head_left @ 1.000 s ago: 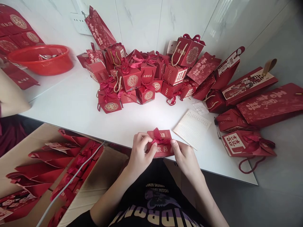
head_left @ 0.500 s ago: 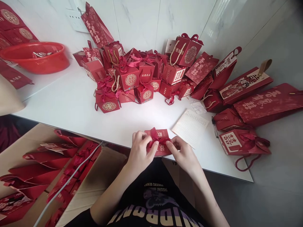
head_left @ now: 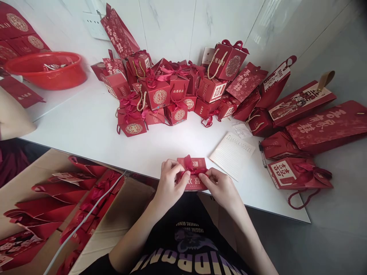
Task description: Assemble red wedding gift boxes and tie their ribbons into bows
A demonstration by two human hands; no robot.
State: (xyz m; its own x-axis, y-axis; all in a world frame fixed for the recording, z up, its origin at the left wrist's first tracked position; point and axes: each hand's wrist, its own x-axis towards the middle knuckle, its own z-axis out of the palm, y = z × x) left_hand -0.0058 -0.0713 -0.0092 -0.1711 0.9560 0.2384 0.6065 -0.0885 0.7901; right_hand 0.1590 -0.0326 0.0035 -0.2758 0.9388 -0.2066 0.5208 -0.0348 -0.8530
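A small red gift box [head_left: 194,182] with gold characters lies at the near edge of the white table [head_left: 94,130]. A dark red ribbon [head_left: 190,167] crosses its top. My left hand [head_left: 169,183] pinches the ribbon's left end, fingers closed. My right hand [head_left: 219,185] pinches the right end, fingers closed too. Both hands rest against the box, close together over its middle.
A heap of red gift boxes [head_left: 160,93] and bags fills the table's back. Long red bags [head_left: 327,126] lie at the right, a lined notepad [head_left: 232,154] beside the box. A red basin [head_left: 47,70] sits far left. A cardboard carton [head_left: 57,206] of flat red bags stands below left.
My right hand has slid left from the box's right side to the ribbon at its middle. Both hands now pinch the ribbon close together.
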